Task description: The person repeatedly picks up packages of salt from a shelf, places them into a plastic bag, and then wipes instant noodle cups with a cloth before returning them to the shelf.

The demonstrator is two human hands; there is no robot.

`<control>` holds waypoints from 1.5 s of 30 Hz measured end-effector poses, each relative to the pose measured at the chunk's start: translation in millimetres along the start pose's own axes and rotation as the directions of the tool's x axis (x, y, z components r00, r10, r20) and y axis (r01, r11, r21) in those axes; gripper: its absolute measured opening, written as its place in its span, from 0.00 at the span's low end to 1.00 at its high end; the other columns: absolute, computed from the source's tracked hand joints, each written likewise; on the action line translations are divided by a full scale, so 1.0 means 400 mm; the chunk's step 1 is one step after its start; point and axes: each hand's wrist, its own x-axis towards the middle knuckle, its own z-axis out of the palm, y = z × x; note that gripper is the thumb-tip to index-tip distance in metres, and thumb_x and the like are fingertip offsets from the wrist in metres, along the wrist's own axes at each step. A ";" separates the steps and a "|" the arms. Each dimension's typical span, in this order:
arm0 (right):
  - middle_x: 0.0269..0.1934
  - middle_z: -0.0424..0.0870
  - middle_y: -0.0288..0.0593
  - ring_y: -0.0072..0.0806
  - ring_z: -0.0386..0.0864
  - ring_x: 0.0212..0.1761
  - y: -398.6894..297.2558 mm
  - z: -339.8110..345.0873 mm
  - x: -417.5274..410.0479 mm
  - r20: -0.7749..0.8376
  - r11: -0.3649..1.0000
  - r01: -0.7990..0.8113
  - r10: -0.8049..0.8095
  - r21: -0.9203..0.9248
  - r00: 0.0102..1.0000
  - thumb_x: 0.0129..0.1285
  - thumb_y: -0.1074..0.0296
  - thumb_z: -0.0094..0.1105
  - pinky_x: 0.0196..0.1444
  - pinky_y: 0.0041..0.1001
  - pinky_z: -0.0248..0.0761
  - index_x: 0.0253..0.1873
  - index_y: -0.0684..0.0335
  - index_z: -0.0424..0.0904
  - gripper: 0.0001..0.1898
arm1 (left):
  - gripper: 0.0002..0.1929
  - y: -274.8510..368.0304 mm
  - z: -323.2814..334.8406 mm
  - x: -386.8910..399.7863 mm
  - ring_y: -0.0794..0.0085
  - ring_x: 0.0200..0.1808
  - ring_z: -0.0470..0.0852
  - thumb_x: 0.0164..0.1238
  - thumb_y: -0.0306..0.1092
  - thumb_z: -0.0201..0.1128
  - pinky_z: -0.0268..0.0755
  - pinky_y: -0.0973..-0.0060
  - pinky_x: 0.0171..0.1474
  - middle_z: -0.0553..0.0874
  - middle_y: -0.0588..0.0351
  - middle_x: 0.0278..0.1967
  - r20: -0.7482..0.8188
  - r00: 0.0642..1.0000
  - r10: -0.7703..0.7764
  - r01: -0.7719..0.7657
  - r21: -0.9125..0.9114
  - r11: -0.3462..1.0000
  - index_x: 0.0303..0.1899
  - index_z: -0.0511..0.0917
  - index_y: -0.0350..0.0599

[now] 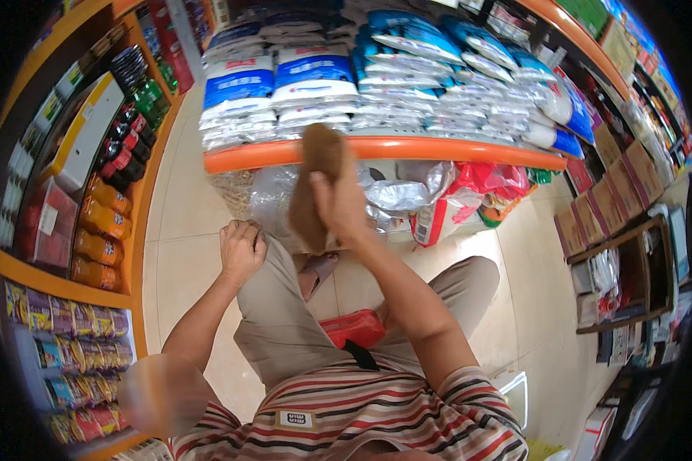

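Note:
My right hand (346,201) grips a long brown object (318,190) with rounded ends, held upright before the orange-edged shelf. It is motion-blurred, so I cannot tell whether it is a brush or a shoe sole. Curled on my left knee, my left hand (242,249) shows nothing in its fingers. Behind the brown object, clear plastic bags (271,193) lie under the shelf. A sandal (323,269) is on my foot below. Between my thighs there is a red plastic thing (354,328), partly hidden.
White-and-blue packets (314,72) lie stacked on the shelf with an orange front rail (415,148). At left, a rack holds orange drink bottles (101,230) and snack packs (75,317). Cartons (611,196) and a wooden-framed box (634,276) stand at right, and a blurred round patch (161,396) covers the lower left.

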 end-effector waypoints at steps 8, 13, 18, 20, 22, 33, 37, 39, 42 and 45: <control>0.56 0.65 0.64 0.50 0.68 0.57 0.200 -0.231 0.064 -0.663 0.991 -0.123 0.132 0.061 0.737 0.60 0.65 0.55 0.60 0.37 0.59 0.62 0.78 0.49 0.33 | 0.12 -0.038 -0.016 -0.042 0.61 0.44 0.73 0.48 0.31 0.56 0.61 0.65 0.47 0.81 0.54 0.40 -0.008 0.998 -0.062 0.062 -0.027 0.998 0.37 0.79 0.39; 0.55 0.65 0.65 0.48 0.68 0.56 0.163 -0.038 0.041 -0.541 0.985 -0.025 -0.072 -0.170 0.838 0.61 0.66 0.54 0.59 0.37 0.59 0.63 0.77 0.48 0.32 | 0.12 -0.044 -0.014 -0.044 0.62 0.43 0.73 0.49 0.33 0.57 0.61 0.65 0.47 0.82 0.55 0.40 -0.046 0.996 -0.074 0.072 -0.045 0.996 0.36 0.80 0.39; 0.55 0.68 0.64 0.57 0.71 0.53 -0.025 0.167 -0.032 -0.145 0.972 -0.185 0.165 -0.141 0.976 0.62 0.63 0.53 0.55 0.40 0.64 0.65 0.71 0.46 0.34 | 0.12 -0.048 -0.012 -0.054 0.63 0.43 0.73 0.49 0.33 0.58 0.61 0.66 0.46 0.82 0.56 0.39 -0.046 0.991 -0.122 0.119 -0.067 0.991 0.35 0.80 0.39; 0.54 0.68 0.65 0.58 0.72 0.51 -0.047 0.216 -0.042 -0.090 0.976 -0.152 0.140 -0.155 0.986 0.62 0.63 0.53 0.53 0.41 0.65 0.65 0.71 0.46 0.34 | 0.11 -0.047 -0.017 -0.053 0.63 0.42 0.73 0.49 0.33 0.59 0.61 0.66 0.46 0.81 0.56 0.38 -0.047 0.991 -0.123 0.119 -0.077 0.990 0.34 0.80 0.40; 0.53 0.68 0.66 0.58 0.72 0.50 -0.052 0.256 -0.046 -0.038 0.982 -0.117 0.112 -0.146 0.993 0.62 0.63 0.53 0.51 0.42 0.66 0.66 0.71 0.45 0.34 | 0.11 -0.052 -0.025 -0.055 0.63 0.42 0.73 0.49 0.34 0.59 0.60 0.67 0.46 0.81 0.56 0.37 -0.035 0.991 -0.131 0.128 -0.073 0.989 0.34 0.79 0.40; 0.49 0.68 0.62 0.59 0.76 0.36 -0.038 0.266 -0.043 0.208 0.951 0.143 -0.087 -0.274 0.974 0.60 0.64 0.54 0.38 0.46 0.71 0.66 0.69 0.46 0.35 | 0.10 -0.038 -0.025 -0.062 0.63 0.42 0.73 0.49 0.34 0.59 0.60 0.67 0.45 0.81 0.56 0.37 -0.054 0.989 -0.140 0.137 -0.052 0.989 0.33 0.80 0.41; 0.48 0.69 0.58 0.59 0.75 0.38 -0.016 0.222 -0.053 0.609 0.889 0.405 -0.204 -0.212 0.767 0.59 0.63 0.55 0.39 0.46 0.71 0.66 0.66 0.49 0.33 | 0.11 -0.036 -0.022 -0.058 0.64 0.42 0.74 0.49 0.34 0.58 0.60 0.67 0.45 0.81 0.56 0.37 -0.026 0.990 -0.140 0.140 -0.014 0.990 0.34 0.80 0.41; 0.54 0.68 0.58 0.58 0.74 0.45 -0.014 0.206 -0.054 0.597 0.926 0.319 -0.142 -0.203 0.790 0.58 0.64 0.56 0.45 0.43 0.70 0.66 0.65 0.50 0.34 | 0.11 -0.037 -0.025 -0.067 0.64 0.43 0.74 0.49 0.35 0.58 0.61 0.67 0.46 0.81 0.56 0.38 -0.030 0.988 -0.154 0.154 -0.007 0.988 0.34 0.80 0.42; 0.59 0.66 0.60 0.55 0.69 0.56 -0.019 0.193 -0.046 0.358 0.987 0.157 -0.158 0.033 0.920 0.58 0.67 0.56 0.55 0.39 0.66 0.64 0.66 0.54 0.31 | 0.11 -0.071 -0.033 -0.096 0.63 0.42 0.74 0.50 0.35 0.57 0.61 0.66 0.45 0.82 0.56 0.38 -0.075 0.986 -0.151 0.152 0.005 0.988 0.34 0.80 0.43; 0.49 0.74 0.55 0.42 0.74 0.52 0.013 0.174 -0.027 0.351 0.992 0.078 -0.108 0.098 0.930 0.58 0.65 0.60 0.53 0.34 0.66 0.60 0.67 0.59 0.28 | 0.09 -0.063 -0.055 -0.094 0.62 0.40 0.74 0.51 0.36 0.55 0.62 0.63 0.43 0.81 0.55 0.34 -0.078 0.983 -0.168 0.173 0.071 0.982 0.31 0.78 0.43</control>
